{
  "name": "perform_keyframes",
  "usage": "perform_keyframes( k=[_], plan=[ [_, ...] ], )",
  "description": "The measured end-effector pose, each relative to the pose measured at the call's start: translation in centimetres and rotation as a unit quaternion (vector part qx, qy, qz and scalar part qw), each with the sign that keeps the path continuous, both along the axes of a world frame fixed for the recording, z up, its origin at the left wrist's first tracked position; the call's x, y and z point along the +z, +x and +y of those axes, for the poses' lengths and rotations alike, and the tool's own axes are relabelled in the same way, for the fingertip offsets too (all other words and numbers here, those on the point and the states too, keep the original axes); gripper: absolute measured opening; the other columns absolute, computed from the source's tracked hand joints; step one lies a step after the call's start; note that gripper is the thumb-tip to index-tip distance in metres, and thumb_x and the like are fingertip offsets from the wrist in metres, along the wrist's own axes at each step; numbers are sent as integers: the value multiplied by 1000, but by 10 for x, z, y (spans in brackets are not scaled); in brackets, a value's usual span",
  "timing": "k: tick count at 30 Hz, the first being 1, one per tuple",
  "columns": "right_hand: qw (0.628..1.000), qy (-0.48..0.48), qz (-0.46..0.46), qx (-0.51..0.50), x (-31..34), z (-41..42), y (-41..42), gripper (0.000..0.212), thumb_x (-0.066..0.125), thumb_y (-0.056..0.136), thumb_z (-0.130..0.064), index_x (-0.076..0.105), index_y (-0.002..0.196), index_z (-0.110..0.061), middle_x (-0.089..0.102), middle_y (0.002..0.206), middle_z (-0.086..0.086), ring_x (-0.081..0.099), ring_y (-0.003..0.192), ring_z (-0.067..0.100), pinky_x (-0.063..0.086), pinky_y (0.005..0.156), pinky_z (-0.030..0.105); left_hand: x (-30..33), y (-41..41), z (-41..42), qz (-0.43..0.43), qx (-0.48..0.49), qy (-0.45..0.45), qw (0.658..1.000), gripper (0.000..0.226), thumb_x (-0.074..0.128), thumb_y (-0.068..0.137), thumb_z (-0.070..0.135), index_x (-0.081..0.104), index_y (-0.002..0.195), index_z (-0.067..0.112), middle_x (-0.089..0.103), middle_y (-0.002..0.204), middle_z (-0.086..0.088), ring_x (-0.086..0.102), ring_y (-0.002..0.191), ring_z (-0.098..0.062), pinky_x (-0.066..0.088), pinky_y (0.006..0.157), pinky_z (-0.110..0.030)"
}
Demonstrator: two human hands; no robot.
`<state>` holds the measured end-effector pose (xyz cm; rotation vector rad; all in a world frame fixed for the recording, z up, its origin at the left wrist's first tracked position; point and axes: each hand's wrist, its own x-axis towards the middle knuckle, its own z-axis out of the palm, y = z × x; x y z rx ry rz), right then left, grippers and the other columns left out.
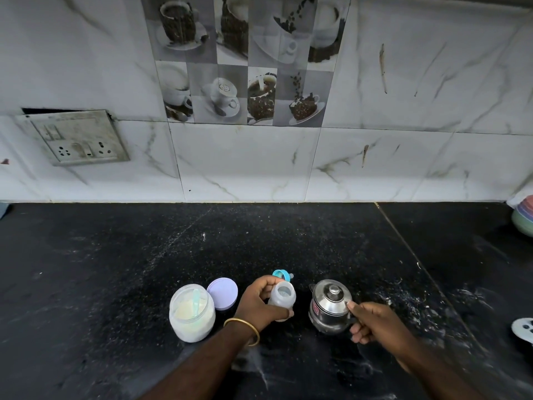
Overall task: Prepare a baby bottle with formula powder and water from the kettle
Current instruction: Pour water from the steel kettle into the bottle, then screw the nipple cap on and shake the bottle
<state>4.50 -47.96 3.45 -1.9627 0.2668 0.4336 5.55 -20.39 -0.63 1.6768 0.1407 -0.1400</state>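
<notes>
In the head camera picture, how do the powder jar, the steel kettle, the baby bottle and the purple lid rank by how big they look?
Largest to smallest, as they look:
1. Powder jar
2. Steel kettle, close to the jar, so this order is unsure
3. Purple lid and baby bottle, too alike to rank; the left hand hides part of the bottle.

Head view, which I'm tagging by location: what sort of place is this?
Most likely a home kitchen: a black stone countertop, a tiled wall with coffee-cup picture tiles, a wall socket plate, and a small steel kettle.
</notes>
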Motion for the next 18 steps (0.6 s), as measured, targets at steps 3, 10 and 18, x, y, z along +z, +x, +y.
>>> perform_keyframes(
  k=[3, 10, 18],
  plan=[
    [1000, -1, -6, -3, -5, -2, 3, 48, 59, 98, -34, 63, 95, 14, 71, 69, 18, 69, 60, 27, 50, 54, 29, 1, 0, 4, 0, -2, -4, 1000, 58, 91, 51, 6, 68, 101, 24, 74, 103, 5, 68, 99, -14, 52, 78, -18],
    [998, 15, 53, -11, 4, -3, 4, 35, 58, 98, -36, 62, 87, -3, 73, 75, 12, 69, 64, 22, 50, 56, 27, 1, 0, 11, -6, 5, 3, 1000, 61, 90, 46, 17, 66, 101, 26, 74, 103, 5, 69, 99, -15, 54, 83, -24],
    [956, -222, -183, 50, 89, 45, 5, 23, 69, 89, -46, 57, 100, -29, 67, 78, -1, 66, 66, 14, 46, 60, 30, 0, -1, 19, -15, -2, 12, 1000, 58, 89, 52, 15, 64, 104, 27, 72, 106, 7, 67, 102, -12, 55, 86, -23]
  ],
)
